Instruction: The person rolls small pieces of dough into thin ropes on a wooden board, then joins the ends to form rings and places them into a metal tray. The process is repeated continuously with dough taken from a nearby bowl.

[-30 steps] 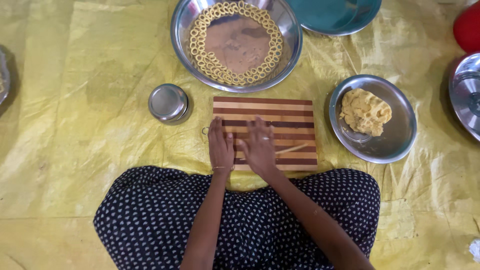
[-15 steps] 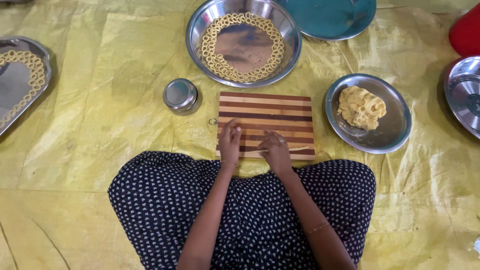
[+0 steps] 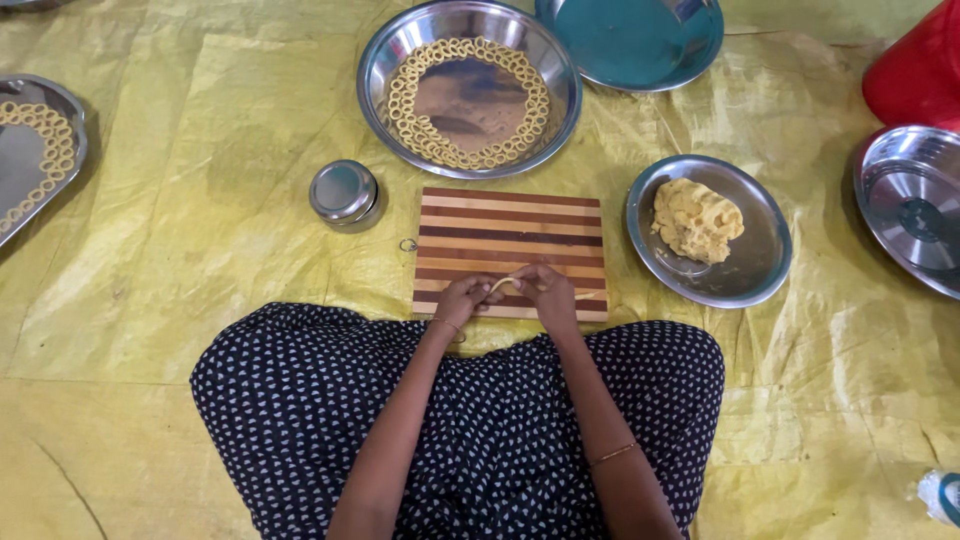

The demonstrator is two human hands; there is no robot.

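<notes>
Yellow plastic sheet all over the floor, and the person sits cross-legged on it in a dark dotted dress, facing a striped wooden cutting board. A lot is cut off: the steel tray at far left runs out of view with only part of its row of rings showing, the teal plate up top is clipped, same with the red container and the steel plate on the right. A small bit at the bottom right corner is too cropped to identify.

Both hands sit at the near edge of the board. The left hand and right hand pinch a thin dough strand between fingertips, bending it into a curve; how the strand ends meet is hidden by the fingers. Half a second ago the hands were a little further apart, the strand lying straighter on the board.

Beyond the board sits the big steel bowl lined with dough rings, a small lidded steel tin to the left, and a steel plate with a dough lump to the right.
</notes>
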